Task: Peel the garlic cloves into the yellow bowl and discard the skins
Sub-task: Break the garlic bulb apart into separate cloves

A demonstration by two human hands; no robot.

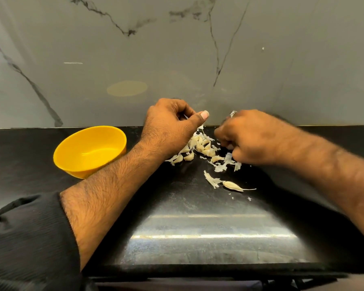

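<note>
The left hand (172, 124) hovers above the garlic cloves (200, 147), fingers curled, thumb extended; a white scrap shows at its fingertips, though whether it is pinched cannot be told. The right hand (246, 137) is blurred, fingers curled loosely downward by the skins (225, 162); its grip cannot be told. The cloves are heaped on the black counter (177, 217) between both hands. One clove (232, 185) lies apart, nearer the person. The yellow bowl (89, 151) stands left of the pile, holding no cloves.
</note>
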